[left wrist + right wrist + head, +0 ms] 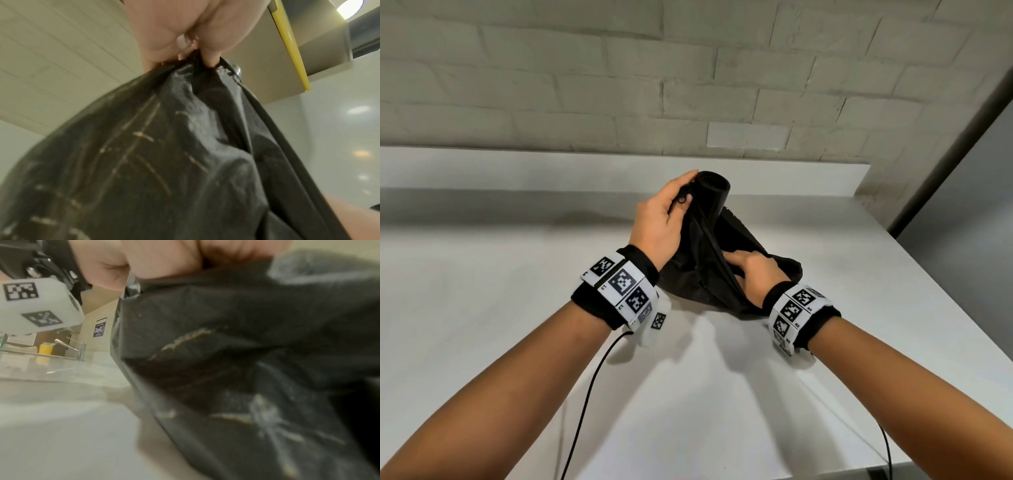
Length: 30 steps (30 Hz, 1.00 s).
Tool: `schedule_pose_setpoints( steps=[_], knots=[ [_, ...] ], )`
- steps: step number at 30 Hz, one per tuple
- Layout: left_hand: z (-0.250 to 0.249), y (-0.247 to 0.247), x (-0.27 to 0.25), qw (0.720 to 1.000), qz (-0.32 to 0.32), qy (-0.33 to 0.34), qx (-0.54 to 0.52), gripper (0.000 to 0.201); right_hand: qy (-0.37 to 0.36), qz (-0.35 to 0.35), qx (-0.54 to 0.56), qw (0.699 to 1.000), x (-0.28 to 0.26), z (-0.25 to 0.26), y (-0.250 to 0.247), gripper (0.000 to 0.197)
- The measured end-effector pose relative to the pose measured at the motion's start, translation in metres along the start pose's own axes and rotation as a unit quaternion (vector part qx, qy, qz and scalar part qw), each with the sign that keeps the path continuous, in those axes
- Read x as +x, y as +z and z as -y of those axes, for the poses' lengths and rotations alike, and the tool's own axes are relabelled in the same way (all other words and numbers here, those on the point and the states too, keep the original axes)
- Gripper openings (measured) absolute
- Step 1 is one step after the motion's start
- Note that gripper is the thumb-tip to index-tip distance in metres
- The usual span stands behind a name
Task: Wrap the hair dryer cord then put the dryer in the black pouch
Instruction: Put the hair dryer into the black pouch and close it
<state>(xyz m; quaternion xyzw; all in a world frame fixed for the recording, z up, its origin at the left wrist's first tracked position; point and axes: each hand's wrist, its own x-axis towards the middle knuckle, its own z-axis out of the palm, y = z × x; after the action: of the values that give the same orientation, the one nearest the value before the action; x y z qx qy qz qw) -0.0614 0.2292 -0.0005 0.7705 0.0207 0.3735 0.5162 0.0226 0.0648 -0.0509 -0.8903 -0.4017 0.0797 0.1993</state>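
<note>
The black pouch (688,274) lies crumpled on the white table (482,274), its mouth pulled up toward the wall. The black hair dryer (714,195) sticks barrel-first out of that mouth, the rest of it hidden inside. My left hand (664,212) pinches the gathered rim of the pouch (185,129) beside the barrel. My right hand (753,270) grips the pouch's near edge lower down, fingers curled over the fabric (246,337). The cord is not visible.
A white brick wall (619,85) runs behind the table, with a low raised ledge (585,168) along its foot. The table's right edge (945,291) drops off near a grey wall. Thin black cables (589,394) trail from my wristbands.
</note>
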Motion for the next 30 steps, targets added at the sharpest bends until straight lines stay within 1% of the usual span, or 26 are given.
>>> schedule_pose_setpoints(
  steps=[4, 9, 14, 17, 19, 21, 22, 24, 25, 26, 28, 29, 30],
  knots=[
    [-0.004, -0.002, -0.001, 0.999, 0.037, 0.010, -0.029, 0.040, 0.008, 0.013, -0.023, 1.000, -0.003, 0.000, -0.004, 0.048],
    [-0.006, -0.005, -0.001, 0.996, 0.059, 0.049, -0.044, 0.043, 0.012, 0.021, -0.041, 0.999, -0.008, 0.005, -0.006, 0.047],
    [-0.005, -0.009, -0.001, 0.991, 0.077, 0.099, -0.038, 0.037, 0.021, 0.044, -0.076, 0.996, -0.010, 0.011, -0.008, 0.048],
    [-0.005, -0.011, -0.001, 0.986, 0.112, 0.119, -0.012, 0.034, 0.025, 0.069, -0.118, 0.990, -0.009, 0.012, -0.008, 0.047],
    [-0.005, -0.013, 0.000, 0.985, 0.135, 0.111, 0.005, 0.033, 0.023, 0.079, -0.132, 0.988, -0.009, 0.012, -0.008, 0.046],
    [-0.005, -0.015, 0.003, 0.983, 0.154, 0.096, 0.041, 0.035, 0.021, 0.071, -0.134, 0.988, -0.007, 0.012, -0.008, 0.043],
    [-0.006, -0.015, 0.004, 0.981, 0.162, 0.086, 0.067, 0.040, 0.019, 0.065, -0.136, 0.988, -0.006, 0.012, -0.007, 0.040],
    [-0.007, -0.016, 0.006, 0.981, 0.167, 0.042, 0.090, 0.059, 0.011, 0.067, -0.149, 0.986, -0.004, 0.012, -0.007, 0.035],
    [-0.008, -0.016, 0.007, 0.984, 0.157, 0.010, 0.085, 0.067, -0.001, 0.071, -0.159, 0.985, -0.003, 0.011, -0.007, 0.035],
    [-0.009, -0.016, 0.008, 0.987, 0.142, -0.014, 0.079, 0.070, -0.020, 0.074, -0.166, 0.983, -0.002, 0.008, -0.008, 0.035],
    [-0.009, -0.014, 0.010, 0.988, 0.117, -0.021, 0.096, 0.062, -0.068, 0.064, -0.163, 0.982, -0.001, 0.002, -0.012, 0.038],
    [-0.009, -0.014, 0.010, 0.988, 0.109, -0.017, 0.106, 0.058, -0.093, 0.038, -0.161, 0.982, -0.001, -0.002, -0.015, 0.038],
    [-0.009, -0.014, 0.010, 0.988, 0.104, -0.016, 0.113, 0.055, -0.111, -0.005, -0.168, 0.980, -0.002, -0.005, -0.017, 0.036]
  ],
)
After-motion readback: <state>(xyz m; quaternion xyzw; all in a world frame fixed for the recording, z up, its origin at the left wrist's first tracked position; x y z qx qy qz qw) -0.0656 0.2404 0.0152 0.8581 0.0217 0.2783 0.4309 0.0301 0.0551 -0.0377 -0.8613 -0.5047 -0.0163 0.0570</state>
